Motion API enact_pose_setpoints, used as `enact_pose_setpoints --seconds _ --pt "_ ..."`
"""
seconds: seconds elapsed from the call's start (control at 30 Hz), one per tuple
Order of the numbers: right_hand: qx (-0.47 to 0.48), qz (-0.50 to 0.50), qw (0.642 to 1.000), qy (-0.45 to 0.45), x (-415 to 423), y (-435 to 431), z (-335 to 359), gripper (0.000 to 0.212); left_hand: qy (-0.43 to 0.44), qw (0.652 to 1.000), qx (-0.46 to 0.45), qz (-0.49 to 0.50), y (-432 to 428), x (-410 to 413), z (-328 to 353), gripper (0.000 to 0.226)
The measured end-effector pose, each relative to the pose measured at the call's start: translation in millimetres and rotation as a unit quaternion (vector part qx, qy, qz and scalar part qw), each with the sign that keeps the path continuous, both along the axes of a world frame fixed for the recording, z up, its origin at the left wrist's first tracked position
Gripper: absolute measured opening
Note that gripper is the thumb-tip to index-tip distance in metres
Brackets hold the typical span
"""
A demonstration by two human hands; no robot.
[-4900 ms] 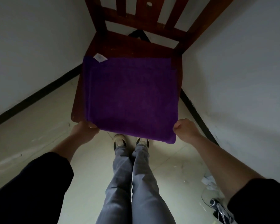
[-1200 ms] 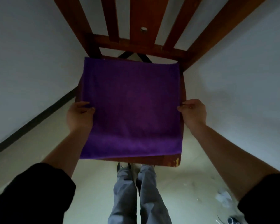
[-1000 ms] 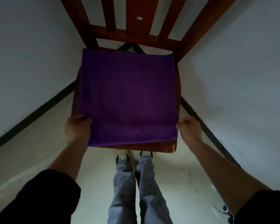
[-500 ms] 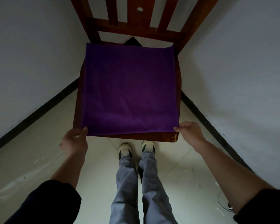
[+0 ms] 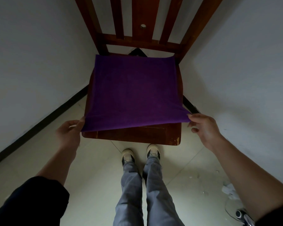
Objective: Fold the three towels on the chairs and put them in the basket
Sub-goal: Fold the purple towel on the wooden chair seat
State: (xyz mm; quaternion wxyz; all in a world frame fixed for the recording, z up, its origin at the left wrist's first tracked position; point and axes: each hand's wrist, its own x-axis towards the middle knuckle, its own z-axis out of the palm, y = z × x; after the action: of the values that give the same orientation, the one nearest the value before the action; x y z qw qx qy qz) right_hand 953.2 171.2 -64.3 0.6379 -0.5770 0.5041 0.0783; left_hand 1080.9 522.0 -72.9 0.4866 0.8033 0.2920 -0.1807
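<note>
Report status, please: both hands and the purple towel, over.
Left hand pinches near-left corner, right hand near-right corner. Purple towel on chair seat, near edge lifted. Nothing on top of it.

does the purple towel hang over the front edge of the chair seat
No, the purple towel ends short of the front edge, leaving a strip of bare chair seat showing.

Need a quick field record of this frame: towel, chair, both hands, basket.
towel: purple towel, spread over the seat, near edge raised off it
chair: wooden chair, slatted back, set in a wall corner; front strip of seat bare
left hand: left hand pinches the towel's near-left corner
right hand: right hand pinches the near-right corner, lifted clear of the seat
basket: not in view
floor: white scraps at the right
</note>
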Motion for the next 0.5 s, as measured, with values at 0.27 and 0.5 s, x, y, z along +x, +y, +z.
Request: enact_pose_setpoints --seconds 0.27,0.5 --pt "-0.047 0.177 0.971 0.155 -18 12 -21 0.006 0.094 0.991 0.082 -0.052 17 -13 -33 0.02" --pt "-0.068 0.192 0.961 0.188 -27 21 -47 0.013 0.126 0.986 0.101 -0.045 24 -24 -59 0.024"
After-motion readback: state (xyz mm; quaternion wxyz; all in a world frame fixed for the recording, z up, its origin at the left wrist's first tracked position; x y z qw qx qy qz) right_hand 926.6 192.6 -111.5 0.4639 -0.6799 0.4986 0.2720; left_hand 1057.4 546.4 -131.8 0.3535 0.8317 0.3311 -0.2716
